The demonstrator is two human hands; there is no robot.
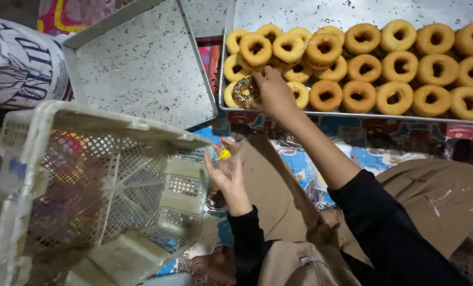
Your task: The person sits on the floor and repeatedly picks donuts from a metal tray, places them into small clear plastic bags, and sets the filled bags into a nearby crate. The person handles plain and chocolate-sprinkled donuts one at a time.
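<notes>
Pinching the sprinkled donut (244, 89) with our right hand (273, 92), we keep clear of plain donuts (395, 69) beside it, left hand (227, 175) spread.

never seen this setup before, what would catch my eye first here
The metal tray at top right, crowded with golden ring doughnuts. At its left end the right hand sets a sprinkle-covered doughnut among them. The left hand hovers open beside a tipped white plastic crate.

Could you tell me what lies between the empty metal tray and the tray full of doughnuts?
In the head view, only a narrow strip of patterned cloth separates the empty tray from the doughnut tray.
</notes>
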